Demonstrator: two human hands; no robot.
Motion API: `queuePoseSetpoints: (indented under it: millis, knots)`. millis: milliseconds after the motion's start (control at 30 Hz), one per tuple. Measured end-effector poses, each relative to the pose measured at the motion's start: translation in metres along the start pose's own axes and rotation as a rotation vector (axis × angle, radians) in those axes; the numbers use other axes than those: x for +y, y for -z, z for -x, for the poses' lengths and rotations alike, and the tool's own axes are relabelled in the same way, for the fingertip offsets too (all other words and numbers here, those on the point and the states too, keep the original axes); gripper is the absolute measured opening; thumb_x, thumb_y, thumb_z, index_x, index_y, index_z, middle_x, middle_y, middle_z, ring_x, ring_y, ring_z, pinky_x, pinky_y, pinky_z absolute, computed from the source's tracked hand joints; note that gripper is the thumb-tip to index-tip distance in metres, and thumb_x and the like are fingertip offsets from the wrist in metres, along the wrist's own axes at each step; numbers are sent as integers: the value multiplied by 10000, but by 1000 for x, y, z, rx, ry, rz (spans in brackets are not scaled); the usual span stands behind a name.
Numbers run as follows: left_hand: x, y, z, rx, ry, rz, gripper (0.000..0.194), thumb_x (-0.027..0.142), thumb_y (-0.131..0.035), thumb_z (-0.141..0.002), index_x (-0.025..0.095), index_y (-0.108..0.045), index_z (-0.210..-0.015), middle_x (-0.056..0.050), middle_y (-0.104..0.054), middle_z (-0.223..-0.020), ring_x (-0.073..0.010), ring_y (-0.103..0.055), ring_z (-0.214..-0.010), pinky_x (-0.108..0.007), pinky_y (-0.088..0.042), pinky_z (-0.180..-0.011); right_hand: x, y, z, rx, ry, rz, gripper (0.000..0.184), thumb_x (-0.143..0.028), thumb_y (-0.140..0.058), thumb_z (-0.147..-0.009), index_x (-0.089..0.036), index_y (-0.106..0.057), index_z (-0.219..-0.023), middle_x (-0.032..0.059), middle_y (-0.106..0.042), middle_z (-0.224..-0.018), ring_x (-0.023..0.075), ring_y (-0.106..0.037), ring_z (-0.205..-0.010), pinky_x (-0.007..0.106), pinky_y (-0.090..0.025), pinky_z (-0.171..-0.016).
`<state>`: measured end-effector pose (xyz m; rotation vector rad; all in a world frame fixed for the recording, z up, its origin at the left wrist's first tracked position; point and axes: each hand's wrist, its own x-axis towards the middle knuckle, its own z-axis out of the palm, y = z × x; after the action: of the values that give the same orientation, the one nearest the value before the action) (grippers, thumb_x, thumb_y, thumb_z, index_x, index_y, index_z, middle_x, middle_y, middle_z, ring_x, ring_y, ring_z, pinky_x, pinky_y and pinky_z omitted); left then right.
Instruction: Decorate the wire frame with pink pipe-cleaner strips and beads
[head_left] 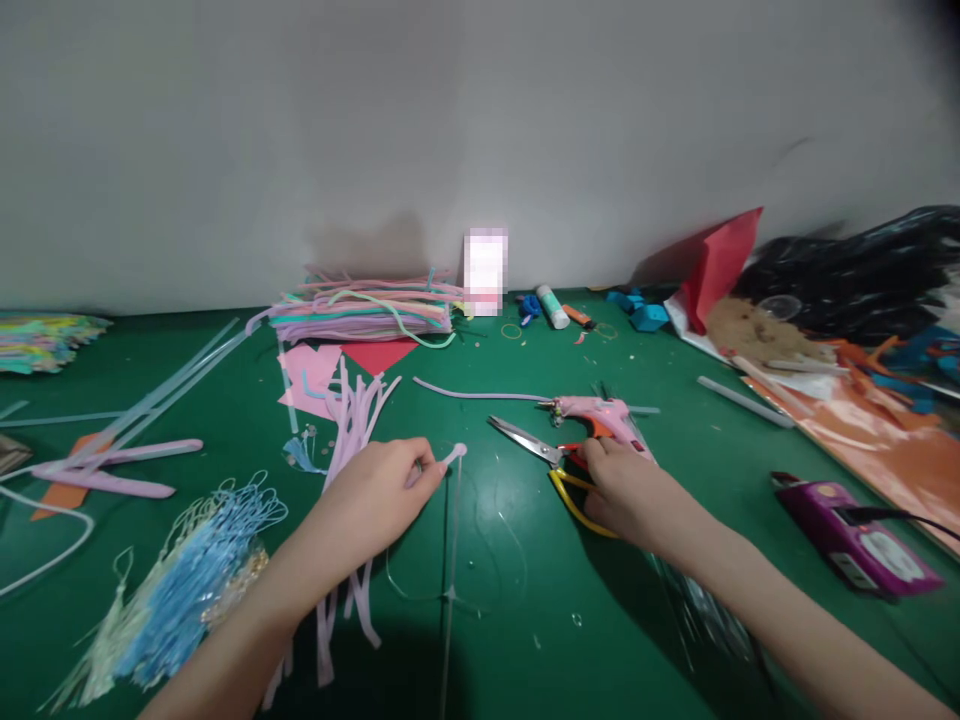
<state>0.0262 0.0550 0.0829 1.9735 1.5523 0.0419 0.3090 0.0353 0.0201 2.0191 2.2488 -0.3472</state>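
Note:
My left hand [390, 490] is closed in a pinch on a short lilac pipe cleaner [459, 451], whose rounded, curled tip shows past the fingertips. Below that tip a thin, pale stem [451, 540] runs toward the near edge. My right hand [626, 485] has its fingers closed around the red and yellow handles of a pair of scissors [531, 440], blades pointing left and away from me. Just beyond this hand lies a pink glue gun [596, 410]. Cut lilac pipe cleaners [352, 415] lie in a loose bunch, partly behind my left forearm.
Blue and pale tassels [187, 580] lie at the left front. A bundle of coloured pipe cleaners [360, 315] and a lit phone-like screen [485, 270] are by the wall. A purple power box [859, 540] with a cable sits right, near orange sheeting [847, 435] and a black bag [855, 270].

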Motion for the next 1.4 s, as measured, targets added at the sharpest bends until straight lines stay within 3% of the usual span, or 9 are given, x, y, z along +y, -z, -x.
queuePoseSetpoints:
  millis: [133,233,433,533,667,867,1033,1133,1400]
  knots:
    - [-1,3,1,10,-3,12,302,376,-406,-926,211,-527,-704,33,-491,-563,-136,-439,-521,-275,-259,-517,-3,9,-1,25,-38,-140,181,-181,-621,-693,-158,-552,-859,91,-652,-824,191,-589,-680,283,-421,-585]
    - [-2,4,2,20,-7,11,308,357,-411,-929,207,-525,-685,27,-516,-581,-134,-457,-527,-274,-269,-522,-4,19,7,-8,-136,-610,223,-351,-632,-779,-209,-460,-787,-12,-540,-658,127,-488,-552,248,-377,-512]
    - [-2,11,7,12,-72,-33,295,360,-423,-948,217,-581,-744,12,-601,-672,-155,-530,-604,-273,-295,-539,-28,14,47,-729,37,-1735,586,-772,-316,-860,-206,-436,-770,-72,-381,-569,46,-294,-394,179,-268,-368]
    - [-1,13,11,43,-107,-77,266,337,-419,-959,227,-609,-809,0,-644,-752,-171,-574,-676,-272,-320,-563,-39,13,61,-901,164,-1766,660,-826,-431,-768,-177,-504,-867,-43,-428,-652,46,-354,-505,150,-322,-443]
    - [1,13,14,101,-94,-182,255,298,-407,-967,223,-615,-841,-18,-656,-803,-185,-595,-708,-282,-344,-589,-41,28,67,-950,397,-1400,764,-861,-479,-696,-158,-571,-980,34,-523,-846,102,-492,-675,216,-448,-599]
    - [4,14,18,122,-76,-209,261,295,-405,-973,226,-610,-826,-5,-646,-787,-181,-580,-688,-288,-340,-581,-44,36,73,-648,486,-966,685,-785,-415,-808,-170,-580,-1058,84,-596,-968,156,-568,-749,261,-485,-638]
    - [7,19,21,121,-72,-210,283,309,-406,-972,222,-631,-826,-8,-653,-788,-177,-579,-679,-286,-328,-561,-34,34,77,156,117,-292,425,-610,-570,-797,-204,-552,-922,31,-610,-666,170,-531,-531,263,-345,-474]
    - [8,18,20,127,-54,-236,312,321,-397,-977,216,-656,-837,-19,-667,-798,-179,-595,-684,-284,-330,-560,-27,37,71,555,114,215,315,-473,-542,-802,-195,-564,-950,78,-654,-699,216,-560,-521,288,-274,-482]
    - [15,8,22,116,1,-378,333,315,-366,-988,209,-677,-937,-54,-676,-895,-223,-643,-764,-292,-322,-553,-55,27,55,667,255,431,140,-345,-523,-789,-207,-514,-809,36,-638,-633,190,-568,-500,306,-256,-514]
